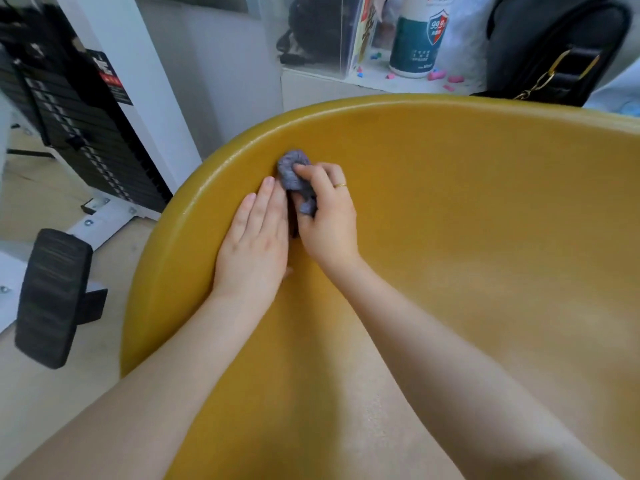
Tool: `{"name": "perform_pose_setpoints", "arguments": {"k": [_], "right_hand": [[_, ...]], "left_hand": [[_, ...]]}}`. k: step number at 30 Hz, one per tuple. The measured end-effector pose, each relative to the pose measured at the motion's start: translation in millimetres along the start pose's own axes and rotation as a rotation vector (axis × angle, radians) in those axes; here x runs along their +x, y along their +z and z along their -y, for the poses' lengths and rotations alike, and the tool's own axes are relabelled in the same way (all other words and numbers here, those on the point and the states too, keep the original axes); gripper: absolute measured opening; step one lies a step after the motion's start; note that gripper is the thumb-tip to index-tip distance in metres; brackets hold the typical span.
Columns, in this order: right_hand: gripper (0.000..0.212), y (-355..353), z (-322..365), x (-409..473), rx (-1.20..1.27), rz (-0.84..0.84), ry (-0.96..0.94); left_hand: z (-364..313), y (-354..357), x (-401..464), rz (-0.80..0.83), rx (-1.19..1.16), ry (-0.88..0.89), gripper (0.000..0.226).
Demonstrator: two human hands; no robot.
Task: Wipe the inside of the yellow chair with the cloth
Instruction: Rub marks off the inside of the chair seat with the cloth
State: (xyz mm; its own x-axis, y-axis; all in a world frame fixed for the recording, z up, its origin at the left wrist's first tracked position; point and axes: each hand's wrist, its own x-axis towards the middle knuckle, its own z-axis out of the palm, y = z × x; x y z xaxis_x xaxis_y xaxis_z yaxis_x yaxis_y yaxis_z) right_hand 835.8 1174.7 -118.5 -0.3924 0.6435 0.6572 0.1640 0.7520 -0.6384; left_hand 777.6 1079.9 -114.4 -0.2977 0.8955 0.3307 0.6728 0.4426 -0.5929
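The yellow chair (450, 209) fills most of the head view, its curved shell open toward me. A small bunched grey-blue cloth (294, 174) lies against the inner wall just below the left rim. My right hand (327, 216) grips the cloth, fingers curled over it, a gold ring on one finger. Directly left of it, my left hand (254, 244) lies flat on the inner wall with straight fingers, its fingertips beside the cloth. Part of the cloth is hidden under my right hand.
Left of the chair stands a black weight stack in a white frame (86, 133) with a black pad (52, 296) on the floor. Behind the rim a white shelf holds a white-and-teal canister (415, 43), pink bits and a black bag (554, 50).
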Motion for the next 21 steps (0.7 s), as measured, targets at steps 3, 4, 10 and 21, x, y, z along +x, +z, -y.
{"name": "perform_pose_setpoints", "arguments": {"k": [3,4,10,21], "right_hand": [[0.048,-26.1,-29.1,23.9,-0.148,-0.094,0.040],[0.050,-37.2,-40.7,31.4,-0.202,-0.181,0.091],[0.056,-37.0,-57.6,24.9,-0.396,-0.256,0.134],[0.051,-10.2,-36.5,-121.1,-0.217,0.272,-0.012]], "left_hand": [[1.1,-5.2,-0.4,0.054,-0.018,-0.005,0.131],[0.8,-4.1,-1.3,0.065,-0.033,0.017,0.130],[0.2,7.5,-0.5,0.013,-0.052,0.107,0.109],[-8.5,-8.0,1.8,0.118,-0.131,0.126,0.096]]}}
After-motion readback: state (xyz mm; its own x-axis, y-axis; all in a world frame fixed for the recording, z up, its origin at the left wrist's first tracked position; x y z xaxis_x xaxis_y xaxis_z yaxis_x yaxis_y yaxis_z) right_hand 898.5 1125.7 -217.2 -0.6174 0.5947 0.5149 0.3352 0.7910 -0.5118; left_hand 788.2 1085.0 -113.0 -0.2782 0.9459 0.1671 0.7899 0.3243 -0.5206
